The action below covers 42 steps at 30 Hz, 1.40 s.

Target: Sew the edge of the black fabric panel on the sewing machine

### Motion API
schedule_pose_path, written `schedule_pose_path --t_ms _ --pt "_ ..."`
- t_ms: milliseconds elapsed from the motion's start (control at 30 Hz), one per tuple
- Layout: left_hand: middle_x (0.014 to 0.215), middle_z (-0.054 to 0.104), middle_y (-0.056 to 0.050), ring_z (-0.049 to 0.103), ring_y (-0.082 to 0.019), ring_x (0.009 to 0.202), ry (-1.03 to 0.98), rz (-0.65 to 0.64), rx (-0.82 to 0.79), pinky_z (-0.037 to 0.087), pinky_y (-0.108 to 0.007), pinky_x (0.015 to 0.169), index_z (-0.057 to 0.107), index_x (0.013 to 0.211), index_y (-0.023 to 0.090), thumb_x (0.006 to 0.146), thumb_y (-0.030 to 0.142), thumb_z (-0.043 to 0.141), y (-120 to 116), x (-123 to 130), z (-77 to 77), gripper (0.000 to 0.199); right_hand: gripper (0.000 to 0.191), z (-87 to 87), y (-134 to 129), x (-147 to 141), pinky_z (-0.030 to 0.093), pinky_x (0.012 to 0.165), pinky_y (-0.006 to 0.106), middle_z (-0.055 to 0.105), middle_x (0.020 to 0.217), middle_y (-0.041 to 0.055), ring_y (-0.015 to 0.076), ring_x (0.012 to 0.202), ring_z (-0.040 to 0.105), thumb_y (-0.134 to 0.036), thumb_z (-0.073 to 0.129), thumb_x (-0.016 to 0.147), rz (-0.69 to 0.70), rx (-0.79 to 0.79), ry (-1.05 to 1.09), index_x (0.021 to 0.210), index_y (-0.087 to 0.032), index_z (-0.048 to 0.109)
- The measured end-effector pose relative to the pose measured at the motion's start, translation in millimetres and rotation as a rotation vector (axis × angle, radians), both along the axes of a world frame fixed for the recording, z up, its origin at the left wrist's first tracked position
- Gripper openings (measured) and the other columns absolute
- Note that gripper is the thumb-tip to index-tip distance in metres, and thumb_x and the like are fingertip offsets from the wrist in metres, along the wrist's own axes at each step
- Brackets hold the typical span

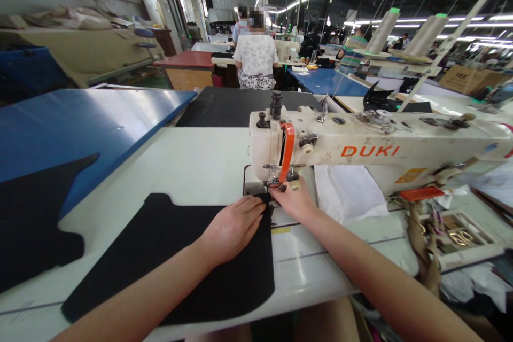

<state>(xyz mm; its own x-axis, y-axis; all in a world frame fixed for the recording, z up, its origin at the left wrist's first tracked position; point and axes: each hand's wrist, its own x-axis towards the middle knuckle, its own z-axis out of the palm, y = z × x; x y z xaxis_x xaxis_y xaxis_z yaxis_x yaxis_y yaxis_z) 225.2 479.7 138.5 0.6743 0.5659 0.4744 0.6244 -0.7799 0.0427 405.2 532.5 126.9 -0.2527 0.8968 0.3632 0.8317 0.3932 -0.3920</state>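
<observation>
A large black sheet piece (176, 240) lies on the white table, its upper right corner under the head of the sewing machine (320, 141). My left hand (236, 224) rests flat on that piece near this corner, fingers pointing at the needle area. Beside the presser foot, my right hand (292, 197) has its thumb and fingers drawn together; whatever is between them is too small to make out. The needle itself is hidden behind the orange guard (287, 152).
Another black piece (36, 214) lies at the left, by a blue table (100, 123). White cloth (348, 192) sits under the machine arm. A parts tray (460, 235) and thread cones (382, 32) are at the right. Ahead sits a person (255, 56).
</observation>
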Motion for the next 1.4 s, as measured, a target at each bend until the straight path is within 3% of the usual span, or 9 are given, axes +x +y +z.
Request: schedule_pose_path --t_ms 400,700,867,967,1133,1267,1400 --pt "0.102 0.067 -0.009 0.060 -0.020 0.099 0.000 0.000 0.012 0.053 -0.036 0.093 0.062 0.106 0.012 0.093 0.016 0.041 0 1 0.2 0.025 0.011 0.2 2 6 0.042 0.086 0.036 0.072 0.086 0.0055 0.0238 0.090 0.062 -0.019 0.059 0.083 -0.002 0.057 -0.058 0.079 -0.019 0.069" --pt "0.103 0.067 -0.010 0.061 -0.021 0.100 -0.027 -0.007 0.013 0.053 -0.037 0.094 0.063 0.107 0.011 0.093 0.017 0.043 1 -1 -2.8 0.025 0.019 17.4 3 25 0.038 0.085 0.039 0.065 0.076 0.0055 0.0230 0.084 0.058 -0.014 0.054 0.082 -0.155 0.007 -0.135 0.067 -0.019 0.065" --pt "0.104 0.067 -0.011 0.061 -0.021 0.101 -0.028 -0.006 0.003 0.053 -0.037 0.094 0.063 0.108 0.012 0.092 0.017 0.044 2 -2 -3.9 0.025 0.010 21.2 -9 28 0.042 0.085 0.039 0.065 0.087 0.0084 0.0247 0.090 0.056 -0.013 0.056 0.082 -0.083 0.043 -0.152 0.083 -0.016 0.065" --pt "0.104 0.067 -0.011 0.061 -0.021 0.100 -0.018 -0.012 0.012 0.054 -0.037 0.092 0.062 0.108 0.011 0.092 0.016 0.044 4 -3 -4.9 0.025 0.012 22.2 -37 33 0.043 0.087 0.038 0.063 0.094 0.0086 0.0237 0.094 0.054 -0.012 0.055 0.084 0.078 0.099 -0.101 0.092 -0.015 0.063" --pt "0.101 0.067 -0.010 0.060 -0.020 0.098 -0.022 -0.052 0.023 0.054 -0.036 0.089 0.062 0.106 0.012 0.094 0.017 0.041 7 -3 -4.4 0.025 0.024 24.0 -100 42 0.034 0.105 0.035 0.058 0.123 0.0077 0.0214 0.117 0.046 -0.025 0.054 0.089 0.626 0.038 -0.198 0.110 -0.015 0.058" --pt "0.093 0.067 -0.008 0.061 -0.019 0.092 -0.009 -0.066 0.051 0.055 -0.034 0.084 0.064 0.097 0.013 0.095 0.018 0.038 11 0 -2.5 0.026 0.049 22.7 -115 42 0.029 0.109 0.036 0.052 0.133 0.0105 0.0229 0.124 0.042 -0.044 0.054 0.088 0.744 0.049 -0.337 0.126 -0.013 0.050" --pt "0.087 0.066 -0.005 0.061 -0.017 0.088 0.008 -0.060 0.064 0.054 -0.032 0.081 0.063 0.090 0.014 0.095 0.015 0.038 14 3 -1.2 0.025 0.047 16.8 -102 38 0.036 0.104 0.036 0.062 0.120 0.0118 0.0213 0.114 0.052 -0.048 0.048 0.092 0.774 0.234 -0.388 0.118 -0.010 0.055"
